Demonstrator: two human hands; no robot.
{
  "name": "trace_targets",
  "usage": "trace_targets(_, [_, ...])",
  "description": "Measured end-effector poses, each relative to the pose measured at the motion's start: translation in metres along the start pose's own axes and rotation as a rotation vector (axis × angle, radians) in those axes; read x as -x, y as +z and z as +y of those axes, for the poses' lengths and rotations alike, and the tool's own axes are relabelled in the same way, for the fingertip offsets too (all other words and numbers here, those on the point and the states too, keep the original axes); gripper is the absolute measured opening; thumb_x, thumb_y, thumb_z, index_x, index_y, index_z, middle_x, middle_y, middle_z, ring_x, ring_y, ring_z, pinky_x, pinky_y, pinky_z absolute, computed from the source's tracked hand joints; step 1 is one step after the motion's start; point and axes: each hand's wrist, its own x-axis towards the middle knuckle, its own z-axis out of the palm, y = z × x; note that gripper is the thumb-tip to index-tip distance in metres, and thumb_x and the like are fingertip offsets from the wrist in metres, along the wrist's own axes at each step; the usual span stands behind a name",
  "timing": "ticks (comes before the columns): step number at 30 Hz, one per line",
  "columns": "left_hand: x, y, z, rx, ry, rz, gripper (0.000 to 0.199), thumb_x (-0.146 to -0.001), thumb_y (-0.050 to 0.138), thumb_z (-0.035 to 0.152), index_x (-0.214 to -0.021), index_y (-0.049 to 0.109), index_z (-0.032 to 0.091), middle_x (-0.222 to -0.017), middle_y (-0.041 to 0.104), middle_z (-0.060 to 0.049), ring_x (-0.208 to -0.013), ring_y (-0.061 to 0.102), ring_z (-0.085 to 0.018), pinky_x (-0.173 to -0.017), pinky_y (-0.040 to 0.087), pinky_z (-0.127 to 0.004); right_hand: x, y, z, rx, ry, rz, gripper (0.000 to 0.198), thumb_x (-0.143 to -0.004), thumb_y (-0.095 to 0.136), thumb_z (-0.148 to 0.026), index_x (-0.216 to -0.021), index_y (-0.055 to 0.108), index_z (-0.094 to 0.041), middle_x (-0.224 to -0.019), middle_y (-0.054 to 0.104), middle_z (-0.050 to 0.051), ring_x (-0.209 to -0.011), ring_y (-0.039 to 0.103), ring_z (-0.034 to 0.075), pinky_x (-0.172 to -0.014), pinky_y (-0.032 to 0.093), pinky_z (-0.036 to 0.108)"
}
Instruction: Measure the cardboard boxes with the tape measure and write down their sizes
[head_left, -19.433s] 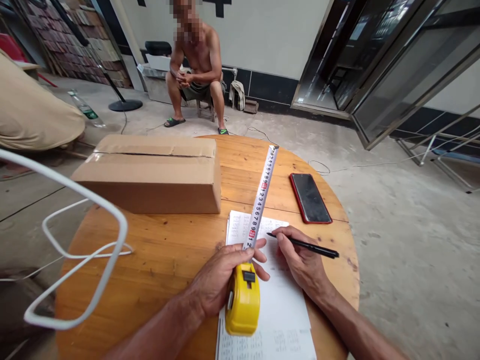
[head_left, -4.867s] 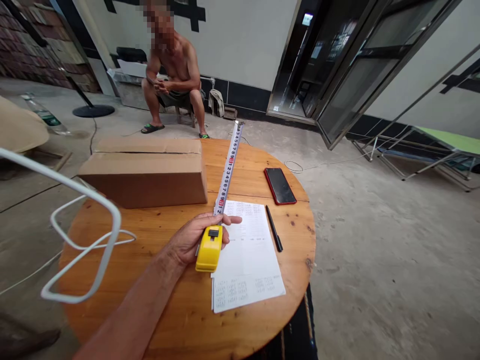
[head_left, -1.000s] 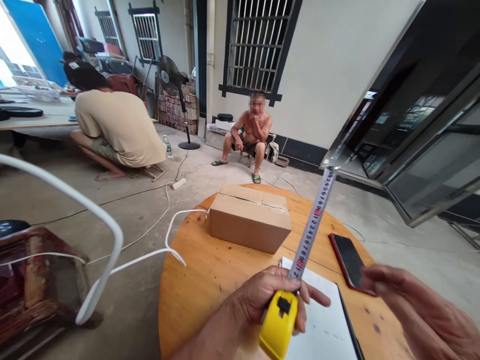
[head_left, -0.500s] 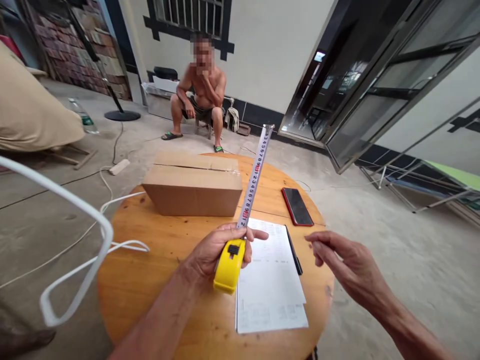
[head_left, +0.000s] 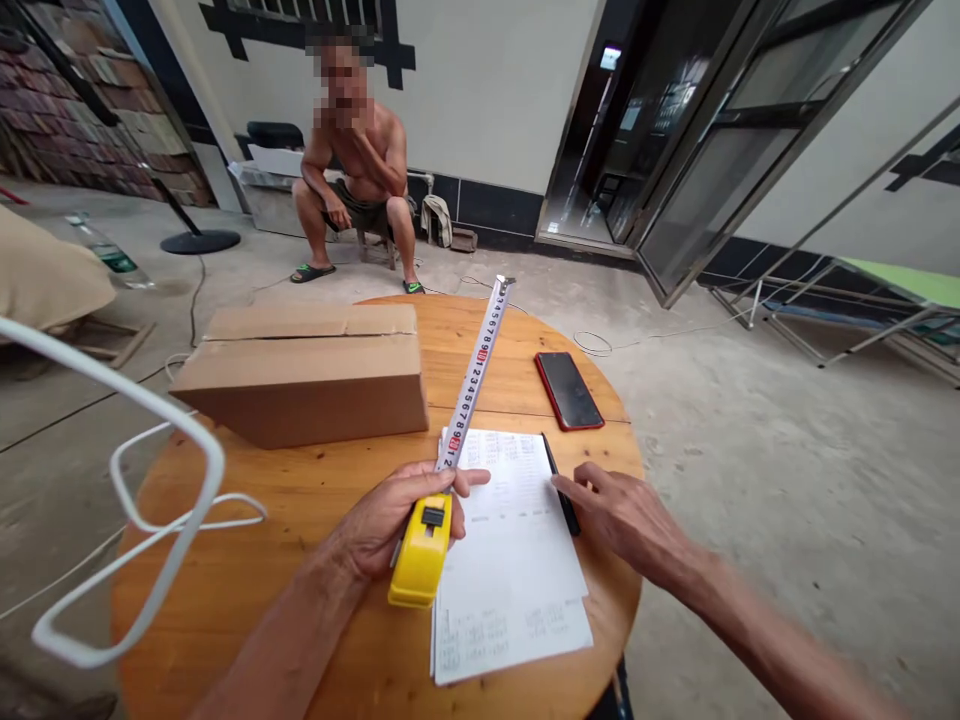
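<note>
My left hand [head_left: 390,515] is closed around a yellow tape measure [head_left: 421,550] with a black slider on its face. Its white blade [head_left: 474,380] is pulled out and rises away from me, the metal hook at the far tip; my thumb lies by the blade's base. Printed paper sheets [head_left: 517,560] lie under and beside that hand. A black pen [head_left: 566,510] lies along their right edge. Over the table by the pen is my right hand [head_left: 626,510], index finger stretched to the pen and the other fingers bent; whether it touches the pen is unclear.
A closed cardboard box [head_left: 322,400] sits at the left of the round wooden table [head_left: 300,540]. A red-edged phone [head_left: 568,390] lies at the right. A white looped tube [head_left: 202,500] juts in from the left. Beyond the table, a person [head_left: 360,180] sits on a stool.
My right hand has moved left and in over the table, up to the pen. The view has turned right, so things sit further left. The tape measure stays in my left hand, blade still out.
</note>
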Motion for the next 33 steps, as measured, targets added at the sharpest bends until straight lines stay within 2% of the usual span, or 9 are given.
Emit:
trace_targets(3, [-0.002,0.002,-0.003,-0.019,-0.029,0.02,0.021,-0.086,0.05,0.027,-0.079,0.063,0.011,-0.068,0.069,-0.017,-0.053,0.056,-0.013,-0.046,0.039,-0.02,-0.004,0.003,0.004,0.091,-0.133,-0.032,0.033,-0.083,0.044,-0.006,-0.109,0.056,-0.022,-0.084,0.057,0.004,-0.064,0.051,0.015,-0.057,0.036,0.026])
trace_targets(8, [-0.005,0.001,-0.007,-0.034,-0.048,0.054,0.021,-0.085,0.051,0.027,-0.077,0.063,0.011,-0.062,0.068,-0.016,-0.057,0.058,-0.015,-0.048,0.04,-0.02,-0.003,0.001,0.014,0.122,-0.285,-0.032,0.022,-0.09,0.037,-0.009,-0.092,0.057,-0.019,-0.094,0.057,0.007,-0.067,0.05,0.015,-0.062,0.04,0.029])
trace_targets(14, [-0.007,-0.002,-0.009,-0.032,-0.064,0.078,0.022,-0.084,0.054,0.029,-0.077,0.064,0.011,-0.066,0.069,-0.016,-0.053,0.057,-0.014,-0.047,0.041,-0.02,0.01,0.005,0.025,0.072,-0.307,0.125,0.024,-0.091,0.035,-0.009,-0.1,0.055,-0.018,-0.11,0.061,0.009,-0.067,0.056,0.014,-0.063,0.045,0.03])
trace_targets(16, [-0.007,-0.002,-0.008,-0.028,-0.062,0.082,0.022,-0.083,0.054,0.029,-0.077,0.065,0.011,-0.067,0.069,-0.016,-0.055,0.057,-0.014,-0.047,0.041,-0.02,0.016,0.004,0.023,-0.074,-0.217,0.248,0.021,-0.089,0.039,-0.01,-0.102,0.054,-0.018,-0.103,0.064,0.008,-0.068,0.059,0.014,-0.063,0.046,0.029])
trace_targets(18, [-0.007,-0.002,-0.008,-0.023,-0.065,0.082,0.022,-0.083,0.055,0.029,-0.077,0.065,0.011,-0.066,0.068,-0.016,-0.053,0.057,-0.014,-0.046,0.04,-0.02,0.021,-0.003,0.017,-0.29,-0.045,0.347,0.018,-0.088,0.044,-0.013,-0.102,0.054,-0.018,-0.092,0.066,0.006,-0.068,0.061,0.014,-0.063,0.047,0.028])
trace_targets(22, [-0.007,-0.001,-0.007,-0.011,-0.071,0.076,0.023,-0.084,0.054,0.029,-0.076,0.065,0.011,-0.065,0.068,-0.014,-0.052,0.056,-0.013,-0.046,0.04,-0.02,0.027,-0.023,0.0,-0.757,0.329,0.393,0.013,-0.09,0.047,-0.024,-0.094,0.059,-0.022,-0.083,0.064,0.003,-0.07,0.062,0.015,-0.06,0.049,0.027])
trace_targets(26, [-0.007,-0.002,-0.007,-0.003,-0.078,0.076,0.023,-0.084,0.053,0.029,-0.076,0.065,0.011,-0.068,0.068,-0.015,-0.053,0.056,-0.013,-0.046,0.04,-0.02,0.026,-0.023,-0.01,-1.244,0.523,0.577,0.022,-0.091,0.047,-0.034,-0.092,0.064,-0.021,-0.097,0.06,0.006,-0.062,0.058,0.013,-0.053,0.046,0.027])
trace_targets(30, [-0.008,-0.002,-0.007,-0.006,-0.077,0.087,0.023,-0.084,0.053,0.028,-0.076,0.065,0.01,-0.07,0.068,-0.015,-0.054,0.057,-0.013,-0.047,0.041,-0.02,0.013,-0.006,-0.009,-1.575,0.74,0.653,0.028,-0.089,0.051,-0.042,-0.085,0.064,-0.018,-0.063,0.051,-0.001,-0.047,0.048,0.009,-0.044,0.039,0.023])
trace_targets(33, [-0.007,0.002,-0.005,-0.013,-0.073,0.09,0.024,-0.085,0.051,0.027,-0.077,0.065,0.009,-0.069,0.068,-0.015,-0.053,0.057,-0.013,-0.048,0.042,-0.021,0.0,0.006,-0.01,-1.744,0.767,0.657,0.024,-0.084,0.058,-0.043,-0.088,0.061,-0.019,-0.065,0.055,0.0,-0.059,0.058,0.014,-0.048,0.044,0.023])
